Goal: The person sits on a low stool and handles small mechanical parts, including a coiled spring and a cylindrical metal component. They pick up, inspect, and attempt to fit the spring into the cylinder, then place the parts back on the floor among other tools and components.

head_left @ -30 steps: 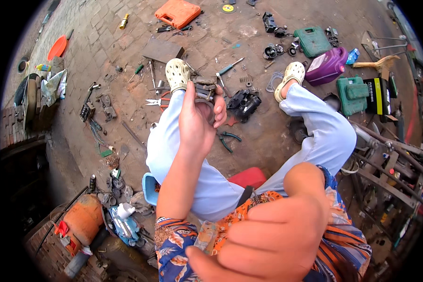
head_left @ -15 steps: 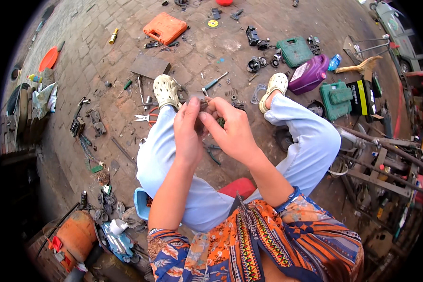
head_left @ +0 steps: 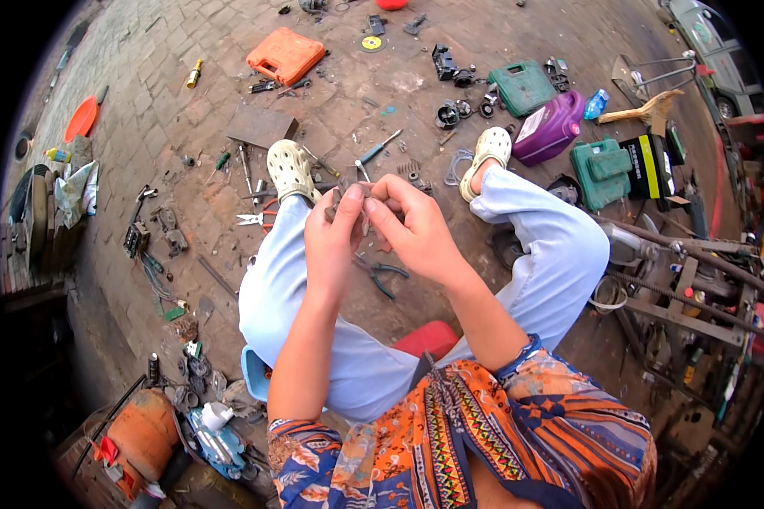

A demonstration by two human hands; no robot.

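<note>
Head view: left hand (head_left: 329,246) and right hand (head_left: 418,237) meet toward eleven o'clock.
I see the left pointing to twelve, fingers closed on a mostly hidden dark part (head_left: 337,196); the right slants to ten, thumb and fingers curled beside it, whether gripping I can't tell.

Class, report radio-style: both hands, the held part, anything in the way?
Left hand gripping small dark part; right hand closed in beside it. Part mostly hidden from view. Teal-handled pliers lying below, clear of both hands.
</note>
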